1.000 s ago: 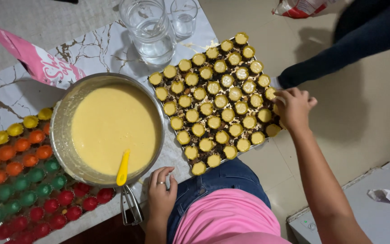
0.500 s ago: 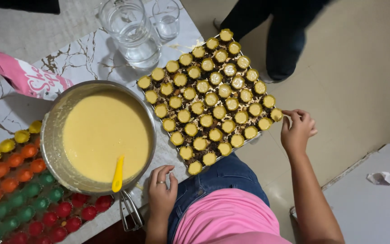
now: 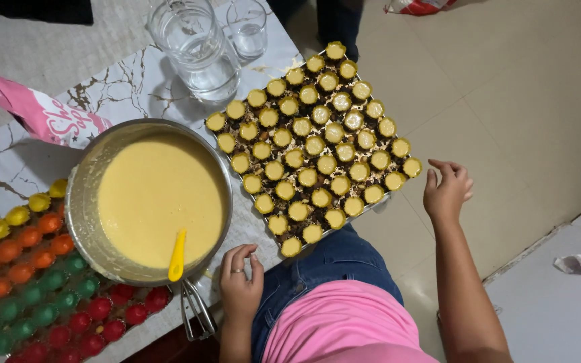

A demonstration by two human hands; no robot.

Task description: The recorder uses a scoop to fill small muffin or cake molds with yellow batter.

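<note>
A dark tray (image 3: 376,206) full of small yellow cups of batter overhangs the table's right edge, above my lap. My right hand (image 3: 446,189) hovers just off the tray's right corner with fingers loosely apart, holding nothing. My left hand (image 3: 240,282) rests curled on the table edge beside a big steel bowl (image 3: 76,195) of yellow batter, a ring on one finger. A yellow spoon handle (image 3: 177,256) sticks out of the batter. A metal whisk (image 3: 196,310) lies just left of that hand.
Several red, green, orange and yellow silicone cups (image 3: 28,289) fill the table's left side. A pink packet (image 3: 38,114) lies behind the bowl. A glass jug (image 3: 196,47) and a tumbler (image 3: 247,28) stand at the back. A white surface (image 3: 559,296) holds crumpled paper (image 3: 577,263).
My right hand has come off the tray's right corner and now hangs open beside it. The other person at the back has moved left and mostly out of view.
</note>
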